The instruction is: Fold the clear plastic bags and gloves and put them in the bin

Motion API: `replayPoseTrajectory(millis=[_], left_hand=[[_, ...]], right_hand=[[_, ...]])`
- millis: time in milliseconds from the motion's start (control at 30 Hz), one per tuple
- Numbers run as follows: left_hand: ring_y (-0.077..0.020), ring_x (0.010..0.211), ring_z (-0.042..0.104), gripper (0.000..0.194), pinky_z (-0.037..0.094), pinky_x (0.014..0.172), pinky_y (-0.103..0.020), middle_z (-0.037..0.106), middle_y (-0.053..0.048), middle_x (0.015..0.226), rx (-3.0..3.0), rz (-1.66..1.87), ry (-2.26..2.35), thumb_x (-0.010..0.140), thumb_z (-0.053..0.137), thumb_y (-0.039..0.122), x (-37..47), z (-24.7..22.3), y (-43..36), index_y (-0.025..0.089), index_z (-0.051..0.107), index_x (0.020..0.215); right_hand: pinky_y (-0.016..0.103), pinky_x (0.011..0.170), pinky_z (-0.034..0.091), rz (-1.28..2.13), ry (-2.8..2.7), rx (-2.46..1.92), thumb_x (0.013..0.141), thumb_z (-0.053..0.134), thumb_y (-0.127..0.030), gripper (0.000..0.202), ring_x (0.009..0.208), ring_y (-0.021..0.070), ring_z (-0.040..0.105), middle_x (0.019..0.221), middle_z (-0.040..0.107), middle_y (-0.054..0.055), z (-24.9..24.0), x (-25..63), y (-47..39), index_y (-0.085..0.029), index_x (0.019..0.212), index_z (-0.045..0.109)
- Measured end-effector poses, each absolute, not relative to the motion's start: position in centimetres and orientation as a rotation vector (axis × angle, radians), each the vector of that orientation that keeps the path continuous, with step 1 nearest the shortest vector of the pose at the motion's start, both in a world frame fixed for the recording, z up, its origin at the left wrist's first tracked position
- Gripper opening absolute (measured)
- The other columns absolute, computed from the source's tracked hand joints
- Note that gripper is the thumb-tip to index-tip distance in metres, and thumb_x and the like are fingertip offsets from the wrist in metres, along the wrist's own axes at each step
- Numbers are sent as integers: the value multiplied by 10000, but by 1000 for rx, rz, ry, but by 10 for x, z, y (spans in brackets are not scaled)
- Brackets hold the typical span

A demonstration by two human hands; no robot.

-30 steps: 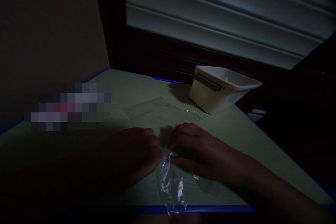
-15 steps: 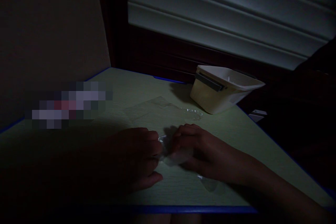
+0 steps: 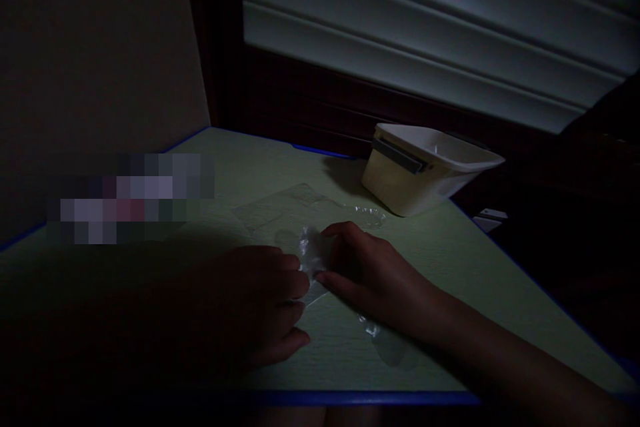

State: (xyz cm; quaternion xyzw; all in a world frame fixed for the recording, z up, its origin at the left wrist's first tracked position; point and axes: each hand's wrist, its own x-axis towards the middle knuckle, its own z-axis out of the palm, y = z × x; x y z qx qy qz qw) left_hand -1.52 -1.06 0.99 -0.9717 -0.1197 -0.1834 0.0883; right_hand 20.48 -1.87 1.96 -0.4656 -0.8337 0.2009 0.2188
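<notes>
Head view: right hand (image 3: 375, 270), pinching crumpled clear plastic (image 3: 311, 257); left hand (image 3: 255, 307), adjacent, grip untellable from here; tub (image 3: 407, 181), plastic's two o'clock.

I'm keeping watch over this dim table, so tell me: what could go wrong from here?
The crinkled clear plastic at the fingertips of the right hand looks flimsy and might slip or tear. The flat clear sheet just beyond barely shows in this light and could get snagged. The cream container stands near the edge of the table; a bump might knock it off.
</notes>
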Motion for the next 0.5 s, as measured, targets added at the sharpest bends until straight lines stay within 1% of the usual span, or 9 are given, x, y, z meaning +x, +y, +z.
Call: replayPoseTrajectory(millis=[67,133,200,267,300,400,467,500], left_hand=[[-166,716,538,225,425,686,-315,628,16,756,-2893,-534,-347,807,754,353,-16,11,-11,185,642,708],[-166,722,543,212,417,684,-317,627,26,740,-2900,-532,-337,807,756,331,-16,12,-12,181,639,713],[-168,738,554,201,415,693,-318,632,29,734,-2909,-538,-330,820,743,320,-16,14,-12,180,639,719],[-169,730,556,197,412,686,-320,634,29,732,-2908,-522,-325,818,744,317,-15,14,-12,180,644,717],[-166,710,549,199,410,673,-320,630,28,725,-2908,-504,-333,809,752,317,-15,14,-12,180,646,709],[-152,653,524,199,412,646,-316,614,31,706,-2904,-489,-361,785,767,299,-13,15,-12,177,643,689],[-153,676,542,153,433,672,-309,631,29,732,-2911,-491,-382,810,732,266,-11,17,-13,175,646,721],[-154,707,562,129,446,695,-303,648,27,759,-2908,-482,-425,845,686,254,-11,18,-13,178,647,748]], right_hand=[[275,609,439,539,-2278,-1312,806,687,-151,442,716,181,607,806,648,31,17,205,-18,-105,1193,479],[276,605,442,464,-2283,-1299,794,707,-157,426,717,182,606,812,645,35,16,205,-17,-108,1163,499],[283,621,452,335,-2332,-1233,810,702,-170,288,736,185,603,837,640,58,18,207,-18,-114,1057,564],[287,637,462,205,-2425,-1111,865,648,-177,93,745,185,594,839,631,75,23,209,-21,-119,931,617],[289,649,468,156,-2487,-1040,893,609,-164,50,749,183,594,836,632,80,26,209,-23,-120,891,634],[292,678,481,37,-2678,-854,934,529,-92,156,736,171,604,804,652,64,33,210,-32,-128,864,663],[308,711,493,-29,-2761,-766,932,534,-77,161,756,176,624,810,678,59,32,208,-36,-128,877,676],[316,726,498,-48,-2777,-738,935,539,-85,159,775,180,634,822,689,62,31,207,-38,-128,879,682]])
